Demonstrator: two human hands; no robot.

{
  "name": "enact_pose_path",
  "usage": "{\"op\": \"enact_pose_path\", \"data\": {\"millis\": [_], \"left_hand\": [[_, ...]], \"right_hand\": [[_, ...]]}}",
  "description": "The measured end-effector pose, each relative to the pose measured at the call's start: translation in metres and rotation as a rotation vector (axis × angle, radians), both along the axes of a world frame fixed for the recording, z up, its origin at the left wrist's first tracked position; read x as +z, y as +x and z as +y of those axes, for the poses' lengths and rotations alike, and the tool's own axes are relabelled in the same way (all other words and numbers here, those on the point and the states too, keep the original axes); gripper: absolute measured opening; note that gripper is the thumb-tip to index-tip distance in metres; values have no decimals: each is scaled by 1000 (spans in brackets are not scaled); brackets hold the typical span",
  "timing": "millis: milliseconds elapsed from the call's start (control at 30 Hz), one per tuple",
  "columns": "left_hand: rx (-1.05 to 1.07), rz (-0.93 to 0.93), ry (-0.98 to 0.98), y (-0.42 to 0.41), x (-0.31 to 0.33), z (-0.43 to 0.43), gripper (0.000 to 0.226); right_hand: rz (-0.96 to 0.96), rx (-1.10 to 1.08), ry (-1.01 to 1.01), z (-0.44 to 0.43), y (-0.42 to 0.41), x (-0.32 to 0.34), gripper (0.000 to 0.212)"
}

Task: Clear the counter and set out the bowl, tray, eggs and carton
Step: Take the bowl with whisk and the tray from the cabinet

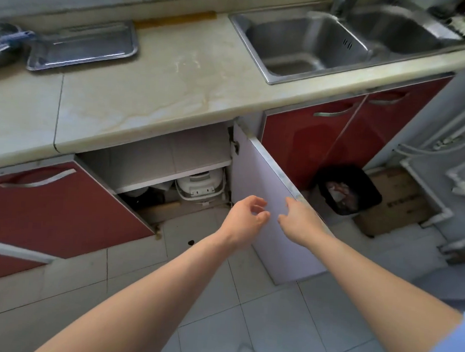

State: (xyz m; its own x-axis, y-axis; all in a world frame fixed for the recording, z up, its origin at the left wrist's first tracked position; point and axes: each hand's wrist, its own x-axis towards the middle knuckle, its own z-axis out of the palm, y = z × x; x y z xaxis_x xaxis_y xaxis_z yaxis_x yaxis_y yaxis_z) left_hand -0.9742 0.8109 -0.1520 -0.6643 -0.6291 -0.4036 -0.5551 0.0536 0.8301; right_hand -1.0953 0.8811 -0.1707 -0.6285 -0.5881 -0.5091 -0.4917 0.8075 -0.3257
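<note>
hands: left hand (246,217) and right hand (299,223) both empty, fingers loosely curled, by the open cabinet door (263,183) | tray (81,47) back-left on tabletop (177,85); bowl, eggs, carton unseen | risk: door swings, pinching fingers reaching inside

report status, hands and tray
Left hand and right hand empty, open. Tray on counter, far left, untouched. Cabinet door swung open right by the hands.

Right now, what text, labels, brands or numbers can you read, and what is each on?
No text is legible.
Cardboard box: dark printed characters, too blurred to read.
White rice cooker: front panel markings, too small to read.
Nothing else shows visible writing.
</note>
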Motion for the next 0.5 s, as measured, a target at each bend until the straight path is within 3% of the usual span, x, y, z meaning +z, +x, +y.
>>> {"op": "enact_pose_path", "data": {"millis": [67,167,333,500], "left_hand": [[-4,-10,-11,8,-1,-3,34],[29,-17,-7,18,-6,-8,33],[36,-25,9,30,-14,-4,33],[21,-66,22,40,-18,-1,36]], "right_hand": [[116,23,0,-6,-5,1,42],[66,10,95,-11,-17,-1,52],[-5,31,110,-19,-12,12,32],[-20,190,166,-31,29,24,24]]}}
